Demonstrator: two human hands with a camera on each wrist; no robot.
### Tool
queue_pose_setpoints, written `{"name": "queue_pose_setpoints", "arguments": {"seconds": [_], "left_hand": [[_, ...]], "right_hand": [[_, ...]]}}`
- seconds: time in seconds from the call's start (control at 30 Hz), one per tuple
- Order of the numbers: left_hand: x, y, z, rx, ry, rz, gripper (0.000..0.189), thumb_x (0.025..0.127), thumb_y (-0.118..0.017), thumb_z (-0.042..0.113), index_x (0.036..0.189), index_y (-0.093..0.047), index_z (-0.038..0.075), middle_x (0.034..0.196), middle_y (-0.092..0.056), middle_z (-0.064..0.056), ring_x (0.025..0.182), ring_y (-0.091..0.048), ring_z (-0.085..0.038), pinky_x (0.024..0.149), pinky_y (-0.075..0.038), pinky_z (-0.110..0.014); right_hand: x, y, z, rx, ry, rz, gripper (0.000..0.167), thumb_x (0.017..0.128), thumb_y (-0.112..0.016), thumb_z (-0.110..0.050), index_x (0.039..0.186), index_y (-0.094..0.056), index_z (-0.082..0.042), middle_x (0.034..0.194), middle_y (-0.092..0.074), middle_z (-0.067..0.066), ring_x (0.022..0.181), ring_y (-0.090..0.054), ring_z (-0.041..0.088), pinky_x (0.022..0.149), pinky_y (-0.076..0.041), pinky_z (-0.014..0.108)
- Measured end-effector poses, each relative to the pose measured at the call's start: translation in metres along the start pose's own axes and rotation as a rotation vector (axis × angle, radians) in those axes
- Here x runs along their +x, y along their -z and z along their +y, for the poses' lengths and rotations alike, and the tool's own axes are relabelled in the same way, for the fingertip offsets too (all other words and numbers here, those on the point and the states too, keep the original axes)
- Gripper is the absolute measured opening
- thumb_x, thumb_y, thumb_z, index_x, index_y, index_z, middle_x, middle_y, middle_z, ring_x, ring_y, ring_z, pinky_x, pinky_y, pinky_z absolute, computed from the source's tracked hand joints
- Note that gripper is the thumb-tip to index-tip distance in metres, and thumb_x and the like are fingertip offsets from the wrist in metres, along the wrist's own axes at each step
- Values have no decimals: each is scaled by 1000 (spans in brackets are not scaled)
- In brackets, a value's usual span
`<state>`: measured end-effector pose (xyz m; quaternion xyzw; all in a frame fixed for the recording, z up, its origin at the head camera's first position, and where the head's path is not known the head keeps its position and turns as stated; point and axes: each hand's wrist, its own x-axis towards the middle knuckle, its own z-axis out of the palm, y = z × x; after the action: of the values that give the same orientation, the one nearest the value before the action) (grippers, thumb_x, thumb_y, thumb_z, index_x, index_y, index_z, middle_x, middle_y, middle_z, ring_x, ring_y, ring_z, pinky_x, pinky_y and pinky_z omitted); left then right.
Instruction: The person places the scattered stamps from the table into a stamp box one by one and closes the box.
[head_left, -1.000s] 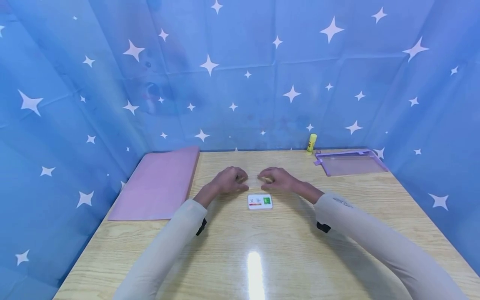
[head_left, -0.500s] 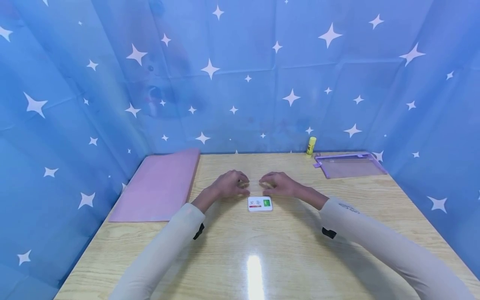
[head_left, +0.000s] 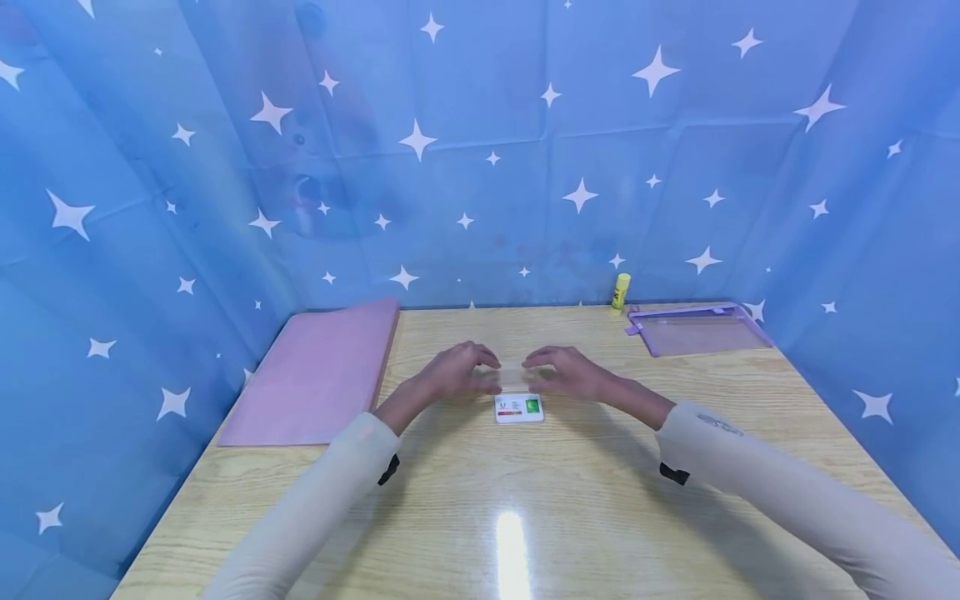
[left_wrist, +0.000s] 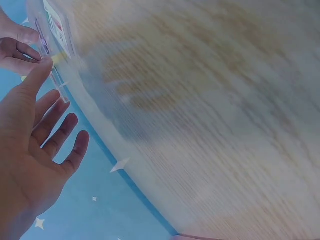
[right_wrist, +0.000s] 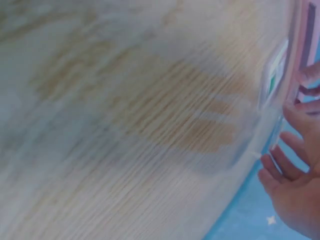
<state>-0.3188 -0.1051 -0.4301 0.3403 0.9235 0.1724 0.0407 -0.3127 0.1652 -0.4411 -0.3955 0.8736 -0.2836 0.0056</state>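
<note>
A flat, clear plastic piece (head_left: 513, 377) spans the gap between both hands, just beyond a small card. My left hand (head_left: 467, 369) pinches its left end between thumb and fingers. At the opposite end, my right hand (head_left: 562, 371) pinches it too. The left wrist view shows the see-through edge of the plastic piece (left_wrist: 61, 87) by the fingertips, with the other fingers spread. Below the hands lies the white card (head_left: 519, 408), with a red logo, a red strip and a green patch. Its rim looks clear and rounded.
A pink folder (head_left: 318, 375) lies on the left of the wooden table (head_left: 450, 500). Toward the back right stand a yellow glue stick (head_left: 620, 292) and a purple-edged mesh zip pouch (head_left: 701, 330). A blue star-patterned curtain (head_left: 480, 167) encloses the back and sides.
Both hands have spread slightly apart and the clear plastic piece between them shows more plainly. The card has stayed on the table. The head view has shifted a little.
</note>
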Motion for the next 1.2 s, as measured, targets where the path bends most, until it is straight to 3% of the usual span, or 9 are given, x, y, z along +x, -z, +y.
{"name": "queue_pose_setpoints", "arguments": {"seconds": [0.7, 0.93, 1.2], "left_hand": [[-15, -9, 15, 47, -89, -18, 48, 90, -81, 44, 124, -76, 11, 132, -70, -2, 125, -62, -21, 103, -51, -38], [-19, -12, 17, 52, -84, -21, 46, 89, -82, 45, 123, -77, 13, 130, -71, -1, 121, -63, -19, 97, -54, -37], [-20, -16, 18, 71, -76, -27, 49, 87, -84, 46, 123, -77, 13, 129, -71, -1, 114, -64, -17, 89, -54, -33]], "right_hand": [[-28, -7, -22, -24, 12, 11, 41, 90, -81, -9, 125, -69, 9, 128, -67, 27, 118, -64, 44, 97, -53, 54], [-32, -11, -24, -44, 11, -5, 41, 90, -82, -11, 125, -70, 6, 129, -67, 24, 119, -64, 41, 96, -54, 51], [-35, -15, -24, -41, -18, -28, 43, 91, -81, -17, 127, -70, 4, 133, -65, 24, 123, -61, 43, 101, -49, 56]]}}
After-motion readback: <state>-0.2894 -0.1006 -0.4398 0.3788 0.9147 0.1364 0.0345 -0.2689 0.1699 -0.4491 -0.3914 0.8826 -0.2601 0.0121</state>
